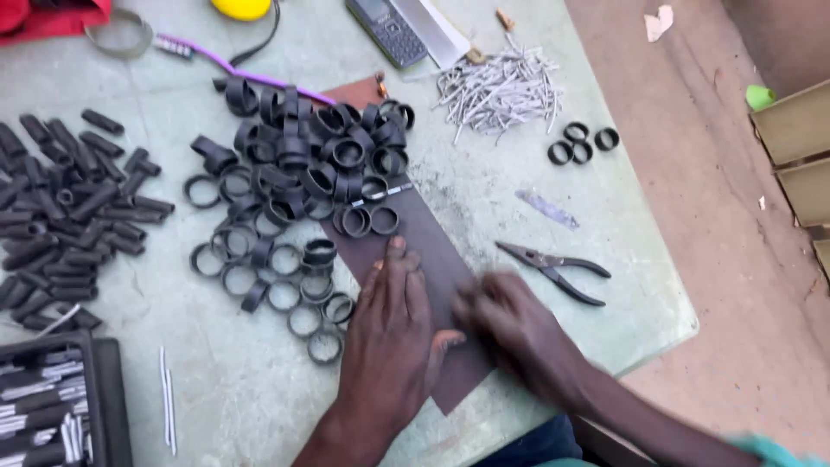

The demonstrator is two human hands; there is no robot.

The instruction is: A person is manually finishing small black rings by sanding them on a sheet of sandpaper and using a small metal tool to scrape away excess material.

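Right hand (510, 324) is motion-blurred; its fingers cannot be told apart, nor anything under them. The left hand (393, 333) hides part of the brown sheet (432, 251). Top edge crops the yellow object (240, 8) and red cloth (52, 17). Dark tray (102, 398) is cut off at bottom left.

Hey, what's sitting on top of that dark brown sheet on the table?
On the brown sheet: both hands, the left hand flat, the right hand blurred, and black rings at its far end. Anything beneath the palms is covered.
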